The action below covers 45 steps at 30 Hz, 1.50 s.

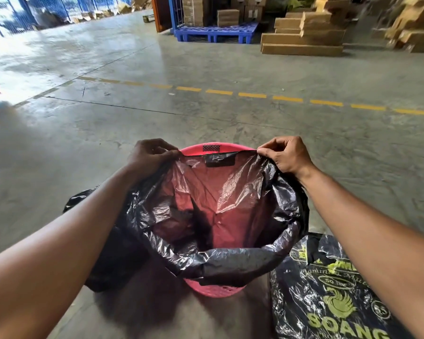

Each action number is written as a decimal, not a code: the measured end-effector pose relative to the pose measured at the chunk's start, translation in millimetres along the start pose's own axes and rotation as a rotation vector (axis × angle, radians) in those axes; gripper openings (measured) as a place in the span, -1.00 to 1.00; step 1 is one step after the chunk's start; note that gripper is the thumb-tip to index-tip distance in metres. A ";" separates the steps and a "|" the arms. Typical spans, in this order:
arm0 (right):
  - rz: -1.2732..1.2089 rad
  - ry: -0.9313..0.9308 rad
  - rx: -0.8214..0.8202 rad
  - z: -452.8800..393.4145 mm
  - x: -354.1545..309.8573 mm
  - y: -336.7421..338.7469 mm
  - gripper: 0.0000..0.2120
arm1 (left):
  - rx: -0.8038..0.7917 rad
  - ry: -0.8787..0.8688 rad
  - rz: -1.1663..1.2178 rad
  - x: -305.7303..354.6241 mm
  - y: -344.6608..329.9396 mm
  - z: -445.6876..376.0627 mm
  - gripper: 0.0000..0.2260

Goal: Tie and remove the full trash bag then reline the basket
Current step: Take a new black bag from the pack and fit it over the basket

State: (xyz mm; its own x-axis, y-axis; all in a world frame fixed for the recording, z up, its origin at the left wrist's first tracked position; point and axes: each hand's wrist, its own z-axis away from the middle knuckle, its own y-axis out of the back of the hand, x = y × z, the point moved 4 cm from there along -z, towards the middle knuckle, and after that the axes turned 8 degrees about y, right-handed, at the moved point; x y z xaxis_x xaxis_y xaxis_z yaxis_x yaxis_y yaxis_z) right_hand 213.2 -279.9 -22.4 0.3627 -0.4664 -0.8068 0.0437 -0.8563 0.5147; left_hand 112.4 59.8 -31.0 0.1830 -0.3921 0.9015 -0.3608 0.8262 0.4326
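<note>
Nearest you, at the lower right of the concrete floor (206,77), lies a glossy black plastic pack printed with yellow-green lettering and a bird emblem (328,297); it looks like the packet of spare liners, though that is a guess. At your lower left, a bulging dark plastic bag (113,253) sits on the floor, touching the basket's left side; it is probably the full bag, already out, but your forearm hides its neck, so the knot cannot be confirmed.

Between them, directly in front of you, stands the round pink plastic basket with a perforated wall (216,291). A thin, translucent black plastic liner (220,204) hangs inside it, so sheer that the pink shows through. Its mouth is already folded over the near rim; the far rim still shows bare pink.

Your left hand (149,155) pinches the liner's edge at the far left of the rim, fingers curled shut on the film. Your right hand (287,155) pinches it at the far right in the same way.

Expect the film to be nearly weightless, limp, slippery and easily torn. Hold it by the hem, gathered in a fold, and stretch gently over the far rim. The basket looks light and may tip or slide.

Beyond runs a dashed yellow line (252,95), then a blue plastic pallet (216,33) and stacked cardboard boxes (304,33).
</note>
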 end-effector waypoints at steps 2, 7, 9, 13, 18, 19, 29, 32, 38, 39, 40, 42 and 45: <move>0.053 0.032 -0.005 -4.4 0.9 -1.0 -0.89 | 0.038 -0.039 -0.075 7.3 -1.4 -4.2 -0.91; 0.165 0.020 -0.060 -18.1 7.4 -6.2 -0.91 | 0.068 -0.076 -0.098 11.4 -9.9 -15.8 -0.83; 0.178 0.001 -0.072 -23.8 9.7 -9.2 -0.91 | 0.086 -0.061 -0.117 9.5 -12.4 -21.0 -0.87; 0.173 -0.068 -0.158 -33.3 15.9 -20.6 -0.90 | 0.005 0.084 -0.051 -2.7 -13.8 -29.8 -0.90; 0.014 -0.281 -0.272 -34.9 29.7 -28.3 -0.92 | -0.290 0.500 0.171 -32.0 -18.7 -26.7 -0.80; -0.033 -0.310 -0.301 -32.2 29.7 -28.7 -0.96 | -0.381 0.546 0.211 -31.5 -24.8 -21.0 -0.75; -0.252 -0.429 -0.405 -14.7 39.2 -32.4 -0.77 | -0.356 0.541 0.253 -55.4 -19.5 -22.1 -0.67; -0.214 -0.405 -0.163 -10.6 43.1 -16.7 -0.77 | -0.096 0.369 0.066 -44.3 -6.0 -17.7 -0.84; 0.047 -0.189 0.086 25.5 19.9 48.1 -0.60 | -0.022 0.088 -0.060 -16.1 48.0 12.3 -0.83; 0.065 -0.169 0.108 40.3 15.9 54.5 -0.58 | -0.022 0.071 -0.071 -11.3 52.4 25.0 -0.81; 0.079 -0.162 0.103 56.1 11.5 58.0 -0.57 | -0.026 0.078 -0.062 -10.1 54.7 36.4 -0.79; 0.065 -0.164 0.049 93.1 1.9 63.2 -0.53 | -0.080 0.161 -0.009 -13.6 56.2 67.4 -0.73; 0.018 -0.227 -0.082 134.1 -2.1 59.4 -0.48 | -0.228 0.312 0.062 -23.5 50.4 112.8 -0.61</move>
State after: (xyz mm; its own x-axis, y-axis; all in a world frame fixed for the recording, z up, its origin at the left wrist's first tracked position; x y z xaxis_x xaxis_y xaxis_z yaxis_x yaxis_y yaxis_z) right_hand 90.2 -359.6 -29.0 0.1458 -0.5277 -0.8368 0.1183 -0.8305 0.5443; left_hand -13.2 65.1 -29.3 0.4492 -0.2263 0.8643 -0.1737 0.9268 0.3330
